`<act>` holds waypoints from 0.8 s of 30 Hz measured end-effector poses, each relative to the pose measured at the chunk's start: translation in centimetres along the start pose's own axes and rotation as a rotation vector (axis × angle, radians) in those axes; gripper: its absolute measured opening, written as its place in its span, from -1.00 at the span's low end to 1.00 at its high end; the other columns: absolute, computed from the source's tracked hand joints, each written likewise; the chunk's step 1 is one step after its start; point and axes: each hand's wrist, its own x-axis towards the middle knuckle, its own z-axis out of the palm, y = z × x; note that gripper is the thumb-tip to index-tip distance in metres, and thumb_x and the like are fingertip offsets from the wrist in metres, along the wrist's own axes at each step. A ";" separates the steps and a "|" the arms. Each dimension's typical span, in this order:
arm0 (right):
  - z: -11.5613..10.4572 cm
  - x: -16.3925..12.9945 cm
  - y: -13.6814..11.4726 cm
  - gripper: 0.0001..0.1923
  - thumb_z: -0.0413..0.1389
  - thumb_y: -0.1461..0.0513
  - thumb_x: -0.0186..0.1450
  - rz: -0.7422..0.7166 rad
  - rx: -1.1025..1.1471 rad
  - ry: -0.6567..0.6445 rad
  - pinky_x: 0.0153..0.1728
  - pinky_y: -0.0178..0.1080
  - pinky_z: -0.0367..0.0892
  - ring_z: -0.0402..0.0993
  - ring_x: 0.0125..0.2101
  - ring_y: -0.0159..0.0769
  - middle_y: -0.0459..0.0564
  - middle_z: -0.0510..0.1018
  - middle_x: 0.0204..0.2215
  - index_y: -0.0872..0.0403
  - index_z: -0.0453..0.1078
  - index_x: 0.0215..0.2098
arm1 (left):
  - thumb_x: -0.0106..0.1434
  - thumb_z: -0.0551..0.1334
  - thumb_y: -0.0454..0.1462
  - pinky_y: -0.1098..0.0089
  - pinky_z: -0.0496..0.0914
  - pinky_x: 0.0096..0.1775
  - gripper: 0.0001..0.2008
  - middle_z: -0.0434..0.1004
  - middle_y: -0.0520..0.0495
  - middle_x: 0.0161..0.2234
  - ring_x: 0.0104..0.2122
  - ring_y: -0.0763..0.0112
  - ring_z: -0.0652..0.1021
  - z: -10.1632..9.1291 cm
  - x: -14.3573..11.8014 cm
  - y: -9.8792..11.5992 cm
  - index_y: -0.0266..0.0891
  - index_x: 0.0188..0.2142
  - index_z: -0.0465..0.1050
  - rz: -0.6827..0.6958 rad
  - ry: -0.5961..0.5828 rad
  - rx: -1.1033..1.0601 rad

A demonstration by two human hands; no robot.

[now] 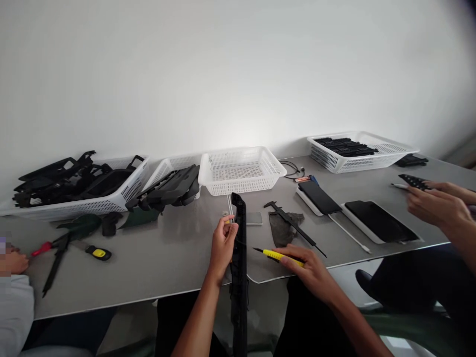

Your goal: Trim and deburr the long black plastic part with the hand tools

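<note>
A long black plastic strip (239,267) is clamped in the left grip (222,243), across the front edge of the desk (186,258); a yellow knife (277,256) is clasped in the right grip (310,267). Fingers are best kept clear of the blade, the strip steadied.

Strip (239,263): lower end cut off at six o'clock. Tool (273,254), five o'clock: rear concealed from me by the right hand (307,267). Caliper (293,225), four o'clock: scale too small for me to read. Co-worker's hand (19,263), eight o'clock: partly blurred.
</note>
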 end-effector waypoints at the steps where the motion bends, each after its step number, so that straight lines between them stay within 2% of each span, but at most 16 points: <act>1: 0.0 -0.1 0.0 -0.49 0.11 -0.14 0.45 -0.001 0.009 -0.017 -0.19 -0.18 0.41 0.59 -0.16 -0.08 0.07 0.72 -0.15 -0.03 0.71 0.03 | 0.35 0.28 0.22 0.39 0.31 -0.27 -0.41 0.43 0.04 -0.38 -0.35 0.34 0.43 0.0 0.0 0.0 -0.16 0.09 0.49 0.004 0.005 0.000; 7: -0.1 -0.4 -0.2 -0.49 0.11 -0.14 0.44 0.003 0.023 -0.009 -0.22 -0.19 0.38 0.57 -0.22 -0.10 0.07 0.71 -0.19 -0.01 0.71 0.00 | 0.37 0.26 0.21 0.39 0.25 -0.33 -0.44 0.36 0.08 -0.44 -0.42 0.37 0.37 0.0 -0.1 0.0 -0.17 0.06 0.51 0.010 -0.002 0.000; 14: -0.3 -0.2 0.0 -0.50 0.13 -0.15 0.39 0.054 0.058 0.026 -0.16 -0.16 0.41 0.59 -0.18 -0.05 0.05 0.72 -0.19 -0.01 0.73 -0.09 | 0.37 0.26 0.21 0.39 0.29 -0.31 -0.44 0.47 0.02 -0.41 -0.40 0.35 0.43 -0.1 -0.1 0.4 -0.19 -0.01 0.61 0.043 -0.018 0.030; 17: -0.3 0.1 0.4 -0.48 0.12 -0.16 0.37 0.086 0.094 0.019 -0.21 -0.18 0.40 0.57 -0.24 -0.09 0.04 0.70 -0.27 0.04 0.73 -0.16 | 0.35 0.27 0.22 0.38 0.34 -0.27 -0.42 0.56 -0.04 -0.36 -0.36 0.32 0.49 0.0 -0.1 0.6 -0.21 -0.01 0.65 0.044 -0.044 0.029; 20: -0.1 0.7 0.6 -0.44 0.10 -0.17 0.36 0.136 0.133 0.105 -0.40 -0.25 0.28 0.44 -0.40 -0.21 -0.01 0.59 -0.43 0.08 0.69 -0.21 | 0.33 0.30 0.22 0.39 0.33 -0.29 -0.41 0.55 -0.03 -0.38 -0.38 0.32 0.48 0.0 -0.1 0.6 -0.21 0.01 0.65 0.022 -0.046 0.001; 24: 0.4 1.9 0.5 -0.42 0.12 -0.23 0.31 0.190 0.235 0.167 -0.50 -0.30 0.13 0.22 -0.52 -0.35 -0.09 0.39 -0.54 0.09 0.60 -0.33 | 0.34 0.28 0.23 0.41 0.26 -0.36 -0.40 0.42 0.04 -0.46 -0.45 0.37 0.39 0.0 -0.1 0.5 -0.20 0.03 0.63 0.024 -0.010 -0.012</act>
